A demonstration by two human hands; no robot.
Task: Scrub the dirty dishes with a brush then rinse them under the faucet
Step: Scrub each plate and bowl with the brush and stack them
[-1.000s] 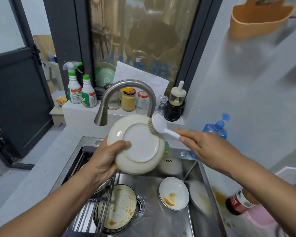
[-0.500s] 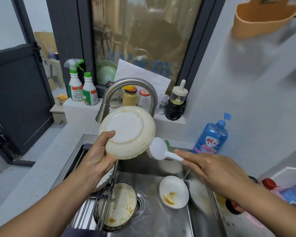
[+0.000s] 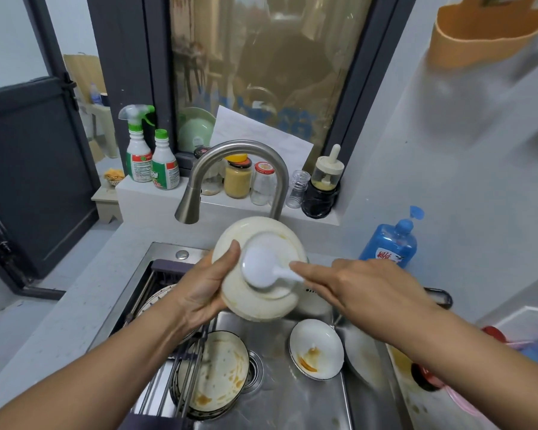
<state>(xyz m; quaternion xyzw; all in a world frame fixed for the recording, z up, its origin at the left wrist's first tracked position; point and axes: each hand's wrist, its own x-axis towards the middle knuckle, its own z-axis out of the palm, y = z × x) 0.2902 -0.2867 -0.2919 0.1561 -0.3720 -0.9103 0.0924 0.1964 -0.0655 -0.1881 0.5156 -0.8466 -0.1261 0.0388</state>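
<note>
My left hand [image 3: 204, 290] grips a cream plate [image 3: 255, 305] by its left rim, underside facing me, above the steel sink [image 3: 308, 405]. My right hand [image 3: 364, 290] holds the handle of a white dish brush [image 3: 258, 268], whose round head lies flat against the plate's base. The faucet [image 3: 230, 169] arches just behind the plate; no water shows. Down in the sink lie a stained plate [image 3: 218, 373] under a wire rack and a white bowl [image 3: 316, 349] with orange sauce.
A blue soap bottle [image 3: 389, 243] stands on the counter to the right. Jars and two spray bottles [image 3: 151, 156] line the ledge behind the faucet. A wire rack [image 3: 180, 377] spans the sink's left side, with another plate beneath. An orange holder hangs on the right wall.
The brush moved from the plate's lower right edge onto the middle of its underside. The plate dropped lower and to the right, nearer the sink.
</note>
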